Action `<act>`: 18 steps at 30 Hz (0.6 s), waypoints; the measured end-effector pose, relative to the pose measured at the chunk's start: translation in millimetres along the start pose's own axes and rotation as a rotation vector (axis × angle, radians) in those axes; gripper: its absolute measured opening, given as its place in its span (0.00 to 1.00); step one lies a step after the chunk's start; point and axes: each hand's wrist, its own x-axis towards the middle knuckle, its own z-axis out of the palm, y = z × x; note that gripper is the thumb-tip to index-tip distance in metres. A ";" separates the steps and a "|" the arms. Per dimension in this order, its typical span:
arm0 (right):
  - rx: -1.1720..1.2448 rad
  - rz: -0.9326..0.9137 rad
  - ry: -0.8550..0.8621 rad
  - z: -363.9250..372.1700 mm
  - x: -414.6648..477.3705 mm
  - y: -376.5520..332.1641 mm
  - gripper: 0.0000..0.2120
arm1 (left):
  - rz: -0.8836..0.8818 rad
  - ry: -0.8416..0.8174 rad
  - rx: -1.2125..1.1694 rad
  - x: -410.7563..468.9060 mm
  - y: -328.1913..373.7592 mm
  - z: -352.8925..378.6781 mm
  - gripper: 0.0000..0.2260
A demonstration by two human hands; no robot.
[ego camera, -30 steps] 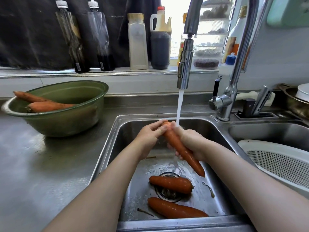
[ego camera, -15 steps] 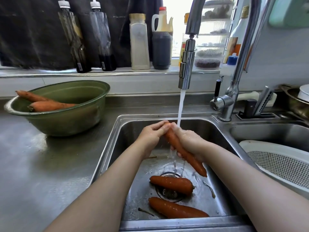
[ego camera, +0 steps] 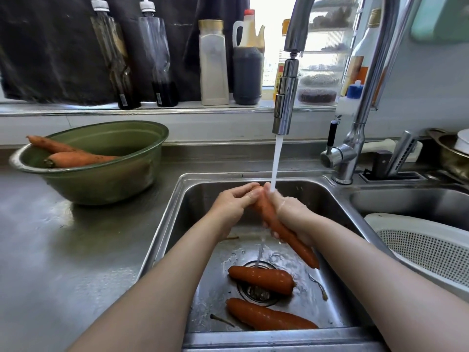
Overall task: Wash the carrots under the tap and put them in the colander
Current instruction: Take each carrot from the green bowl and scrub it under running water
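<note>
Carrot (ego camera: 269, 215) under tap (ego camera: 285, 97), colander (ego camera: 396, 221) right, bowl (ego camera: 101, 184) left

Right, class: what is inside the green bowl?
A front carrot and a rear carrot lie inside the green bowl. Its near wall hides the bottom, so anything lower cannot be seen.

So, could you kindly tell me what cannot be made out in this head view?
Head view: the right edge cuts off the colander, so its contents are unclear.
Head view: the left hand and right hand partly cover the top of the held carrot.
Head view: the green bowl hides its own bottom behind its near wall.
Head view: labels on the sill bottles are too small to read.
</note>
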 end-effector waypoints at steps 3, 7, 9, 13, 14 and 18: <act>0.099 0.029 -0.124 -7.2 3.0 3.4 0.33 | -0.019 -0.042 -0.056 1.1 -0.5 -2.8 0.14; 0.288 0.018 -0.394 -26.4 0.1 10.1 0.17 | -0.069 -0.125 -0.204 2.9 -2.5 -7.8 0.16; 0.250 0.019 -0.413 -26.5 1.6 13.2 0.19 | -0.056 -0.101 -0.148 4.4 -4.7 -7.4 0.14; 0.129 0.005 -0.204 -7.7 -0.8 5.5 0.25 | -0.032 -0.012 -0.084 4.6 -3.2 -1.5 0.13; 0.144 0.004 -0.176 -4.9 -0.9 3.4 0.27 | -0.030 -0.013 -0.085 4.5 -2.6 -0.8 0.14; 0.211 0.051 -0.165 -7.5 1.4 2.8 0.38 | -0.037 -0.129 -0.126 1.5 0.6 -0.5 0.15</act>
